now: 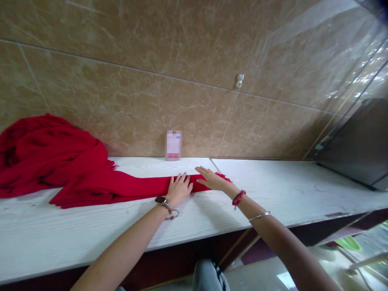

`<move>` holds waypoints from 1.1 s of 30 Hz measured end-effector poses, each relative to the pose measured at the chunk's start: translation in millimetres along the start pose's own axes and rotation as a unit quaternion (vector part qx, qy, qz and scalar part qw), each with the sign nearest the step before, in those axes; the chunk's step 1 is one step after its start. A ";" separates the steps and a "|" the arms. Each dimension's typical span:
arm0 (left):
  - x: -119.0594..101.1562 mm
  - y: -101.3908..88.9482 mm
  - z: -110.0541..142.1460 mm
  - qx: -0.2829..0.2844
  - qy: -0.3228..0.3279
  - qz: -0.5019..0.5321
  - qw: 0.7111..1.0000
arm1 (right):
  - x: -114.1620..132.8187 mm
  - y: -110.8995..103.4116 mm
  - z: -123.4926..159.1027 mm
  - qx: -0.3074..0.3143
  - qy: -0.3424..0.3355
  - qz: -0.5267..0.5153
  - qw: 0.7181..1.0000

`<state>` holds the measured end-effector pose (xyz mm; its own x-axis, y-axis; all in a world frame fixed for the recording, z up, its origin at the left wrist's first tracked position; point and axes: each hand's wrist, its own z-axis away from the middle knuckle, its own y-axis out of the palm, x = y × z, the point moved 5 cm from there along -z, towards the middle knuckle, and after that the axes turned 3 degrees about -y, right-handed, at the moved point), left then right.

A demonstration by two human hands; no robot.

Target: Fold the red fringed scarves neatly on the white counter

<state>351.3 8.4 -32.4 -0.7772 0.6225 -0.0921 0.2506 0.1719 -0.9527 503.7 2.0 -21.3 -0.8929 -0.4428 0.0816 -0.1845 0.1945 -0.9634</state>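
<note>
A red scarf [148, 187] lies in a long folded strip along the white tabletop, its fringed end at the right. My left hand [179, 190] rests flat on the strip, fingers spread, with a watch at the wrist. To its right, my right hand [212, 179] is over the scarf near the fringe, fingers stretched out and thumb apart. Whether that palm presses on the cloth, I cannot tell. Toward the left the strip runs up to a large heap of red cloth [54, 153]; where they join is hard to make out.
A blurred card-like item [173, 145] stands against the brown tiled wall behind the white tabletop [273, 182]. A dark box-like object [354, 141] sits at the far right. A small white figure [239, 80] is on the wall. The table's front edge runs close to my knees.
</note>
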 end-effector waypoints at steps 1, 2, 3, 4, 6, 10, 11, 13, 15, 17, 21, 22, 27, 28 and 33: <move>4.8 -1.7 0.5 -0.003 -0.024 -0.008 1.000 | 7.6 9.6 -4.7 -0.006 0.000 0.005 1.000; 10.0 -2.4 1.0 0.003 -0.049 -0.015 0.999 | 12.6 18.1 -7.5 -0.010 0.004 0.008 1.000; 14.8 -2.1 1.5 0.016 -0.068 -0.020 0.997 | 15.3 25.3 -8.5 -0.011 0.009 0.011 1.000; 18.8 -1.0 1.9 0.034 -0.081 -0.024 0.996 | 16.0 30.7 -8.1 -0.011 0.015 0.014 1.000; 23.6 2.1 2.3 0.066 -0.086 -0.027 0.994 | 13.2 36.1 -4.5 -0.020 0.025 0.016 0.999; 24.5 4.6 1.7 0.084 -0.082 -0.034 0.993 | -2.8 30.7 5.9 -0.060 0.052 -0.002 0.997; 24.0 4.2 1.5 0.083 -0.082 -0.035 0.993 | -8.2 26.7 8.6 -0.076 0.065 -0.009 0.995; 20.8 0.7 0.5 0.066 -0.065 -0.036 0.995 | -18.7 16.2 14.1 -0.119 0.089 -0.026 0.989; 13.2 -5.0 -1.1 0.037 -0.009 -0.031 0.999 | -26.3 3.6 19.5 -0.167 0.097 -0.054 0.980; 2.8 -10.3 -1.8 0.015 0.073 -0.021 0.997 | -29.9 -8.1 23.9 -0.194 0.092 -0.085 0.973; -9.6 -13.1 -2.1 0.015 0.160 -0.016 0.987 | -20.8 -19.2 28.2 -0.112 0.016 -0.088 0.990; -11.1 -12.8 -2.2 0.015 0.170 -0.020 0.985 | -16.9 -19.6 30.2 -0.076 -0.009 -0.078 0.994; -15.5 -12.8 -2.7 0.007 0.209 -0.034 0.977 | -10.5 -19.2 45.4 0.000 -0.070 -0.055 0.996; -15.8 -12.9 -3.1 0.005 0.210 -0.034 0.977 | -11.4 -18.3 48.1 -0.006 -0.076 -0.056 0.996; -14.0 -14.3 -5.9 -0.006 0.199 -0.016 0.980 | -16.6 -11.8 58.7 -0.080 -0.109 -0.036 0.990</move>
<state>361.9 1.7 -15.8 -0.4979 0.8652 0.0601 0.2395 0.2038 -0.9493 544.8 -44.3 -26.3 -0.7679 -0.6362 0.0748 -0.3234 0.2841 -0.9026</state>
